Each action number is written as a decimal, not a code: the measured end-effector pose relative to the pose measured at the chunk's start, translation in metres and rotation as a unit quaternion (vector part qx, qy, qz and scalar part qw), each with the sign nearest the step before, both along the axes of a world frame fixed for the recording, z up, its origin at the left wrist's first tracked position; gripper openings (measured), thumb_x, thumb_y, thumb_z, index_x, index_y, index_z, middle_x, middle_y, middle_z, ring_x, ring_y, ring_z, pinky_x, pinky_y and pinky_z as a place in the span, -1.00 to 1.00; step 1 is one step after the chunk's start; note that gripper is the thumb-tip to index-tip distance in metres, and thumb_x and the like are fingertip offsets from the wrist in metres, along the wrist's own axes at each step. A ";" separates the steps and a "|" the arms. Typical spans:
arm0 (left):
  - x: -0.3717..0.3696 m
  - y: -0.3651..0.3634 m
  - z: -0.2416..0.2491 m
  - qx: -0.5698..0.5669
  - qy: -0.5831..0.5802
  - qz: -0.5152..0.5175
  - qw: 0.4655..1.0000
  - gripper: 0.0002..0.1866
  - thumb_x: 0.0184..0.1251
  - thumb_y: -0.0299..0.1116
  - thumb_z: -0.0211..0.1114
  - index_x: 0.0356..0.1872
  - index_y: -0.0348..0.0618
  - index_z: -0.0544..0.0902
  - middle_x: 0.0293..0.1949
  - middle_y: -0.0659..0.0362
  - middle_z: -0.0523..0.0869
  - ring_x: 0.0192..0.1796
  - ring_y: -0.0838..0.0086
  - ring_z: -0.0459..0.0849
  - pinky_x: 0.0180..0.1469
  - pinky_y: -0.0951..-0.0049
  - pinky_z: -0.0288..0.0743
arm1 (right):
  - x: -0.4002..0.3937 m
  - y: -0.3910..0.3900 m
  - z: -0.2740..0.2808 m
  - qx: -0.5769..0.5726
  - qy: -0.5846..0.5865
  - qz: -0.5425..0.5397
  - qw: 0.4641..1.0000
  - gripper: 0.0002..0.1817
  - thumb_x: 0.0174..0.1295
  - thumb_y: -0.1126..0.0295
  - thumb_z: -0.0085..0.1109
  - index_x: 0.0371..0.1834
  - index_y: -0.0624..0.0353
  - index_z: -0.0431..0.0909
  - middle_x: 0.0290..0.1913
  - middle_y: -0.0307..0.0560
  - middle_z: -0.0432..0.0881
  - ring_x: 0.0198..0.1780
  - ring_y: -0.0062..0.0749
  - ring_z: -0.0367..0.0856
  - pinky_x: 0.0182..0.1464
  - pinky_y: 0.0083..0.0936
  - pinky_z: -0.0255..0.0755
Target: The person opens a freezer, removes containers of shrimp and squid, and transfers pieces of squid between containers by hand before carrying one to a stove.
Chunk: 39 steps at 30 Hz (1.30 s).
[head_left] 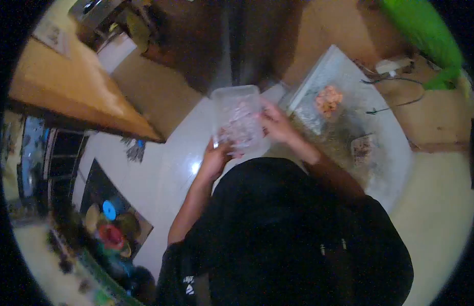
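Observation:
A translucent rectangular plastic container is held up in front of my body, with small pinkish pieces inside that are too blurred to identify. My left hand grips its lower left corner from below. On the container's right side, my right hand holds the edge, fingers against the wall. To the right, a pile of orange-pink pieces lies on a light-coloured surface. Nearer to me on that surface is a small clear container with dark reddish pieces.
A wooden tabletop juts in at the upper left. Colourful containers, one with a blue lid, stand on a dark mat at lower left. A dark cable and green cloth are at upper right. Tiled floor lies below.

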<state>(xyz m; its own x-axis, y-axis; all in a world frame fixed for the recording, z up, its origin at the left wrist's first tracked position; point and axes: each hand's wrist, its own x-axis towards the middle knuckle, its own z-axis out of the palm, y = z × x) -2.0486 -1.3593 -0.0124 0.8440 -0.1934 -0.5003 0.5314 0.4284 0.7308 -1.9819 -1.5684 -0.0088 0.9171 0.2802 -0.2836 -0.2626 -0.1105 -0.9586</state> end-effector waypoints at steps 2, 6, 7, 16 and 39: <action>-0.002 0.019 -0.002 0.000 0.004 0.027 1.000 -0.45 0.23 -0.57 0.02 0.30 -0.18 0.24 0.00 -0.08 0.54 -0.17 0.18 0.66 -0.20 0.28 0.63 | -0.005 0.007 -0.016 -0.030 0.001 0.056 0.998 -0.38 0.33 0.31 0.07 0.42 0.05 0.07 -0.13 -0.15 0.52 -0.37 -0.56 0.54 -0.42 -0.60 0.47; -0.004 0.051 -0.013 0.022 0.012 0.085 0.996 -0.46 0.25 -0.51 0.03 0.30 -0.17 0.26 -0.01 -0.07 0.55 -0.13 0.19 0.63 -0.16 0.25 0.59 | 0.004 0.022 -0.041 -0.072 0.023 0.159 0.984 -0.46 0.34 0.28 0.07 0.36 0.07 0.21 -0.15 -0.18 0.50 -0.35 -0.58 0.54 -0.42 -0.60 0.48; -0.004 0.058 -0.027 -0.006 0.012 0.124 0.992 -0.46 0.25 -0.48 0.04 0.30 -0.18 0.25 -0.01 -0.07 0.54 -0.12 0.19 0.62 -0.16 0.26 0.58 | 0.010 0.022 -0.047 -0.054 0.001 0.160 0.986 -0.54 0.35 0.27 0.07 0.29 0.09 0.31 -0.19 -0.20 0.51 -0.35 -0.59 0.54 -0.42 -0.59 0.48; 0.022 0.022 -0.060 0.009 0.007 0.377 0.926 -0.52 0.27 -0.40 0.11 0.22 -0.20 0.31 0.03 0.02 0.50 -0.09 0.24 0.57 -0.20 0.38 0.56 | 0.078 -0.085 -0.139 -0.052 -0.229 0.227 0.945 -0.79 0.27 0.33 0.19 -0.16 0.23 0.54 -0.28 -0.18 0.59 -0.20 -0.49 0.58 -0.05 -0.50 0.48; 0.126 -0.108 -0.315 -0.011 -0.184 0.349 0.919 -0.41 0.04 -0.67 -0.03 0.22 -0.19 0.30 0.06 0.05 0.52 -0.10 0.27 0.63 -0.17 0.30 0.63 | -0.143 -0.349 -0.475 -0.044 0.147 0.085 0.984 -0.61 0.24 0.26 0.22 0.04 0.27 0.48 0.01 -0.07 0.58 0.06 -0.46 0.52 0.09 -0.49 0.40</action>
